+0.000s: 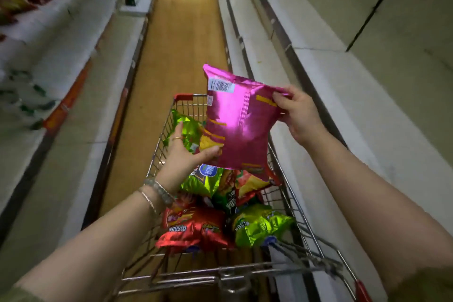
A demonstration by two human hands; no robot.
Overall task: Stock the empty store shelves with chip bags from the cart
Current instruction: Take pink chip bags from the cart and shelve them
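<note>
Wire cart stands in the aisle on a wooden floor, its near handle bar across the bottom of view. Inside is a loose pile of chip bags:
- red bags at near left
- green bag at near right
- more green and red ones toward the far end, overlapping

Pink chip bag is held above the cart's far end, clear of the pile. It is glossy metallic pink, back side facing up, with a centre seam, a white barcode label at the far corner and yellow print.

Right hand pinches its right top corner. Left hand grips the lower left edge, thumb on front, ring finger straight.

Right shelves are bare and pale. Left shelves are blurred, with a few bags at far left.
</note>
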